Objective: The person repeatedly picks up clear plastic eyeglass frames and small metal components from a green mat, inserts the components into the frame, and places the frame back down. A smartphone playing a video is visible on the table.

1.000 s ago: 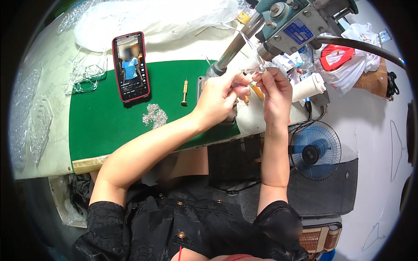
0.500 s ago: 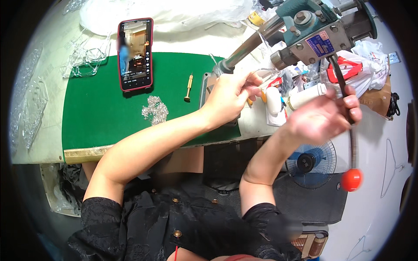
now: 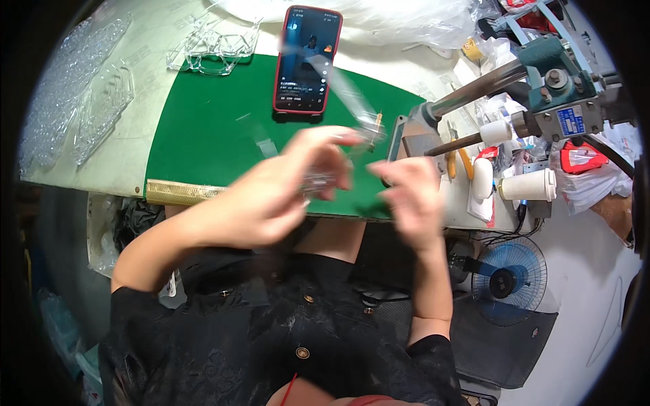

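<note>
With our left hand [image 3: 284,186] curled around the clear frame [image 3: 316,181] and our right hand [image 3: 412,196] open, a loose grip could drop it off the near edge of the table [image 3: 128,162].

L hand [image 3: 284,193] curled; R hand [image 3: 415,203] opp., part-spread, near but apart; both blurry.

Around the mat [image 3: 203,128], the phone [image 3: 298,71] is set across the back edge, frames [image 3: 218,47] at back left, the press [image 3: 481,89] and cup [image 3: 528,185] to the right.
</note>
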The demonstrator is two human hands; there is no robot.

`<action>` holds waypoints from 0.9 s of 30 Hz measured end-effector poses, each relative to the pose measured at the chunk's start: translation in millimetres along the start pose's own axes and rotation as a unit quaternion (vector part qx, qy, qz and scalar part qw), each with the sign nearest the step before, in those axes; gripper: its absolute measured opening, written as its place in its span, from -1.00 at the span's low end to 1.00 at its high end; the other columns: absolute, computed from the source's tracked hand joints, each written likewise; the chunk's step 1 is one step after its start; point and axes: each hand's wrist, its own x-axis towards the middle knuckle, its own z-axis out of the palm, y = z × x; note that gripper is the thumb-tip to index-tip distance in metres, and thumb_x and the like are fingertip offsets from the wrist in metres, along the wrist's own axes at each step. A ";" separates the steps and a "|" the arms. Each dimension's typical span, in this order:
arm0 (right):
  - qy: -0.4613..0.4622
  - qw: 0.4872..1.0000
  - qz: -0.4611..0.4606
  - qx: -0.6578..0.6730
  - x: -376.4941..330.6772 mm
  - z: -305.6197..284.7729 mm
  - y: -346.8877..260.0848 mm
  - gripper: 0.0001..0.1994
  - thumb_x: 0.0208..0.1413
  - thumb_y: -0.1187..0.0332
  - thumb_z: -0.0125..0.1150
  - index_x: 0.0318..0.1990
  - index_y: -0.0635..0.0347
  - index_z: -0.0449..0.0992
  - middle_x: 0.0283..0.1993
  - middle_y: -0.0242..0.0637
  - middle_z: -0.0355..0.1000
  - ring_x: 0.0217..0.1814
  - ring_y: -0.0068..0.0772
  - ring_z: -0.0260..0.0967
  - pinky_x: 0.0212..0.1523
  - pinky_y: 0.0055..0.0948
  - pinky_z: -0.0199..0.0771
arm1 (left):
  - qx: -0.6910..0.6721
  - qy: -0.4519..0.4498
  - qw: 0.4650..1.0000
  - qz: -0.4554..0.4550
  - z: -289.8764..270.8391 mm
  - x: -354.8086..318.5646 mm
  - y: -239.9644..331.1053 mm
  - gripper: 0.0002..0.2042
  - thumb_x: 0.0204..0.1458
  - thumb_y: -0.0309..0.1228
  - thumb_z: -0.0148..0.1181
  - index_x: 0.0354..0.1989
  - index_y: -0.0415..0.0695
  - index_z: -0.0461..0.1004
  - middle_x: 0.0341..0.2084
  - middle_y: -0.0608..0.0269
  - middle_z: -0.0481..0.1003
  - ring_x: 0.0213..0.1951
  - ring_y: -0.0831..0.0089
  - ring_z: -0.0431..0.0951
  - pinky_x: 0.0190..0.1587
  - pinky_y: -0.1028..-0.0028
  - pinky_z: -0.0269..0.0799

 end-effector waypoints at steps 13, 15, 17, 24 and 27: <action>-0.064 0.993 -0.022 -0.101 -32.2 51.3 2.9 -0.57 -0.06 0.07 0.23 -0.06 0.10 0.53 -0.26 -0.29 0.32 -0.21 -0.25 0.27 -0.20 -0.29 0.25 | 0.220 0.520 0.820 0.096 -95.1 -107.5 -3.2 -0.51 0.03 -0.38 0.25 0.08 -0.30 0.21 0.01 -0.05 0.33 0.11 0.22 0.36 0.20 0.21 0.28; -0.035 0.998 0.028 -0.045 -31.9 50.0 0.7 -0.69 -0.09 0.25 0.29 -0.16 0.16 0.55 -0.29 -0.25 0.34 -0.23 -0.21 0.30 -0.20 -0.29 0.29 | 0.092 0.481 0.869 0.074 -96.5 -113.6 -11.6 -0.55 0.11 -0.28 0.15 0.05 -0.31 0.23 -0.12 -0.05 0.39 -0.01 0.24 0.43 0.08 0.23 0.37; 0.003 0.997 0.081 0.001 -30.1 52.2 -0.6 -0.76 -0.15 0.51 0.28 -0.23 0.22 0.54 -0.32 -0.20 0.39 -0.23 -0.15 0.34 -0.21 -0.30 0.36 | -0.024 0.388 0.919 0.058 -94.1 -114.3 -16.2 -0.58 0.18 -0.21 0.02 0.03 -0.33 0.24 -0.26 -0.02 0.43 -0.14 0.25 0.48 -0.02 0.27 0.42; -0.015 0.989 0.135 0.058 -20.8 57.3 7.1 -0.89 -0.12 0.58 0.27 -0.38 0.25 0.52 -0.41 -0.24 0.41 -0.38 -0.24 0.39 -0.34 -0.38 0.39 | -0.127 0.273 0.954 0.005 -44.3 -76.4 1.8 -0.56 0.15 -0.33 -0.06 0.14 -0.32 0.12 -0.49 -0.02 0.44 -0.50 0.37 0.45 -0.53 0.60 0.35; -0.027 0.990 0.129 0.058 -17.8 59.2 6.8 -0.88 -0.14 0.56 0.30 -0.39 0.24 0.51 -0.43 -0.26 0.40 -0.39 -0.26 0.39 -0.36 -0.38 0.39 | -0.072 0.267 0.961 -0.002 -38.6 -73.8 -5.0 -0.38 0.08 -0.14 0.09 0.17 -0.29 0.03 -0.48 -0.06 0.45 -0.50 0.43 0.45 -0.59 0.70 0.26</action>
